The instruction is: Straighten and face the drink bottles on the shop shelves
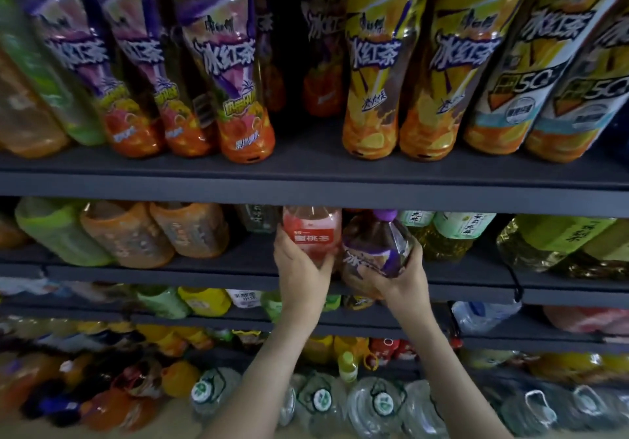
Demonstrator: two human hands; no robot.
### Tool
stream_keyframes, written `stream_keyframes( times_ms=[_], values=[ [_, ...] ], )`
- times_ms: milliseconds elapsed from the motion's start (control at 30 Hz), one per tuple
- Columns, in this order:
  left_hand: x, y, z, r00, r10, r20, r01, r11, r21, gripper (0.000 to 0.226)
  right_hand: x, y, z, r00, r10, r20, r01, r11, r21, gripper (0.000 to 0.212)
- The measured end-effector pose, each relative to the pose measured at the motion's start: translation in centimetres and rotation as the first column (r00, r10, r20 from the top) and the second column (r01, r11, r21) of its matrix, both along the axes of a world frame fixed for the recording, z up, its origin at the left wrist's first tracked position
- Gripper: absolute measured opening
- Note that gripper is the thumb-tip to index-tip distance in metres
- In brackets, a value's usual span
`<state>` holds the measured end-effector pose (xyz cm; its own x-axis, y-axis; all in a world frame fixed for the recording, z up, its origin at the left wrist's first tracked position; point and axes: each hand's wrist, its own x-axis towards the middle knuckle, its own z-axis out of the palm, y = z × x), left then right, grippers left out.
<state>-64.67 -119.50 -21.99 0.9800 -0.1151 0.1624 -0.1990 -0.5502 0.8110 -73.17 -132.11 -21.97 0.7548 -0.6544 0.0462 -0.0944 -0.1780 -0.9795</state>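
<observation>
On the second shelf [204, 273] my left hand [301, 273] grips a pink bottle with a red label [315, 231]. Right beside it, my right hand [396, 277] holds a purple-capped, purple-labelled tea bottle [374, 248] from below; this bottle leans at the shelf's front edge. The two bottles touch each other. The top shelf [306, 183] carries a row of tall purple-labelled tea bottles [224, 64] on the left and yellow-labelled ones [377, 64] on the right, with a dark gap between the two groups.
Left of my hands stand orange bottles [190, 231] and a green one [58, 231]. Green-labelled tea bottles [456, 231] stand to the right. Lower shelves hold mixed drinks, and large water jugs [377, 404] line the floor.
</observation>
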Motion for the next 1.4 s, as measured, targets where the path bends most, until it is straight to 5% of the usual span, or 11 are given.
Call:
stream_keyframes(
  times_ms=[233,500,733,900,1167,1400],
  values=[
    [1.2,0.4,-0.8,0.999,-0.029,0.034,0.031,0.997,-0.073,0.097,1.2,-1.4,-0.5,0.992,-0.012,-0.127,-0.005,0.992,-0.126,0.09],
    [1.1,0.1,-1.5,0.997,0.003,0.077,0.007,0.991,-0.133,0.095,2.4,-0.6,-1.9,0.967,-0.23,-0.112,0.174,0.911,-0.374,0.07],
    [-0.5,-1.3,-2.0,0.991,0.124,0.045,-0.116,0.982,-0.146,0.093,3.2,0.1,-2.7,0.967,-0.223,-0.121,0.196,0.96,-0.2,0.054],
    [-1.0,-2.0,-2.1,0.99,0.135,0.042,-0.127,0.981,-0.149,0.098,4.5,0.1,-2.7,0.946,-0.308,-0.1,0.271,0.923,-0.274,0.033],
    [-1.6,-2.5,-2.6,0.989,0.132,0.062,-0.119,0.977,-0.177,0.097,3.5,1.4,-3.8,0.948,-0.317,-0.039,0.297,0.922,-0.25,0.033],
    [-8.6,-3.3,-8.4,0.967,0.03,0.252,-0.019,0.999,-0.046,0.062,-3.5,3.0,-8.2,0.975,-0.215,-0.053,0.202,0.961,-0.19,0.025]
  ],
)
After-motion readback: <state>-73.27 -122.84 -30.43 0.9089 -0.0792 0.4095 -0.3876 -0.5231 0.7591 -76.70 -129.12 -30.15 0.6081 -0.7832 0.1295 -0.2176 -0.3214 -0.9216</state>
